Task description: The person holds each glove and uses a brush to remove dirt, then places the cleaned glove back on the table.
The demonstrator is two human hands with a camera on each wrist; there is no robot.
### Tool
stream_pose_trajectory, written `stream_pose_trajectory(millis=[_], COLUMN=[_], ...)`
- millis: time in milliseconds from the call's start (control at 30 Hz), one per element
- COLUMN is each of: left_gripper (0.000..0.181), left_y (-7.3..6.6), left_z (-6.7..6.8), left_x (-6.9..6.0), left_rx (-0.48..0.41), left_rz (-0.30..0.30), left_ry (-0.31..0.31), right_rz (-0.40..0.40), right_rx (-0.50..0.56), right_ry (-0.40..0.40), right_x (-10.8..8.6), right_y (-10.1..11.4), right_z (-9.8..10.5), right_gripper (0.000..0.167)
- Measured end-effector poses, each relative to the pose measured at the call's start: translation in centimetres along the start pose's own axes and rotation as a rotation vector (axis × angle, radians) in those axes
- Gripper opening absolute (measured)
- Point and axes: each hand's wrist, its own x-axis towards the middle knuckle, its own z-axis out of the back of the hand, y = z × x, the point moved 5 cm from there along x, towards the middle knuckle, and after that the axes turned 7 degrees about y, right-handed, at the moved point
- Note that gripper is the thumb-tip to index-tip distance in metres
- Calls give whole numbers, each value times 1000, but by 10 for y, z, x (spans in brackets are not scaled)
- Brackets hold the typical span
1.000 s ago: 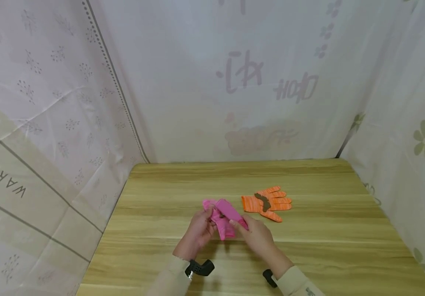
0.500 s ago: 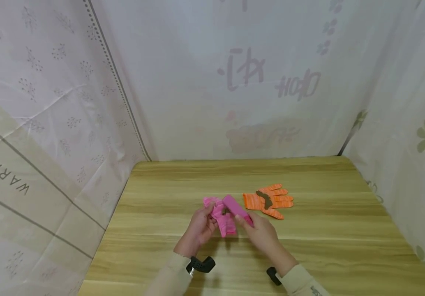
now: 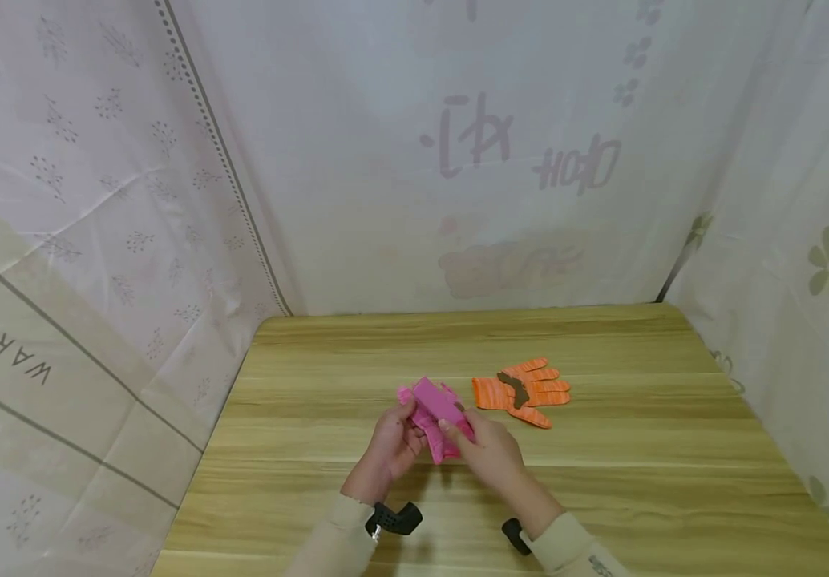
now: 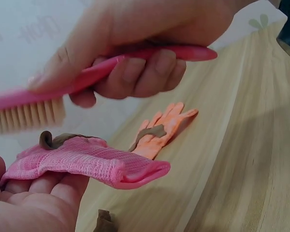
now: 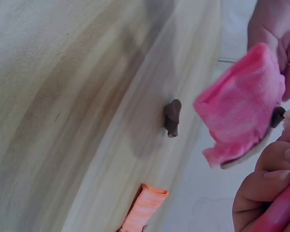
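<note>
My left hand (image 3: 389, 449) holds a pink knit glove (image 4: 82, 162) above the table, fingers beneath it and thumb at its edge. A brown, clay-like smear (image 4: 67, 139) lies on the glove's upper side, with one end curling up. In my right hand (image 3: 494, 457) is a pink brush (image 4: 104, 72), gripped by its handle. Its pale bristles (image 4: 29, 116) face down over the glove; in the left wrist view a small gap shows between them and the fabric. The brush covers part of the glove in the head view.
An orange glove (image 3: 488, 393) with a brown smear lies flat on the wooden table (image 3: 328, 353), right of my hands. Beneath the pink glove, a small brown lump (image 5: 172, 118) sits on the tabletop. Patterned cloth (image 3: 357, 200) hangs behind and at both sides.
The brush shifted right, away from the pink glove's middle, then came back left over it. My left hand and the pink glove stay nearly in place. The orange glove has not moved.
</note>
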Motion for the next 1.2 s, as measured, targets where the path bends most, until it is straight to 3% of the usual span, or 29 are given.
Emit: stream_pose_trajectory(millis=[233,633,1067,1200], left_gripper=[28,24,23,24], left_y=[-3,0,4,3], left_z=[-2,4,7,5], left_x=[-1,-1,-2,-2], left_rx=[28,38,44,35], left_rz=[-14,4,18,21], left_ry=[-1,-51,-54,-43], right_rz=[-23,-40,-63,-45], right_rx=[-76,-78,-53,0], right_ry=[25,-5,21,-16], right_x=[0,-4,-4,-5], right_y=[-6,-22,-29,-28], right_z=[-4,3,5,8], right_gripper=[53,43,51,49])
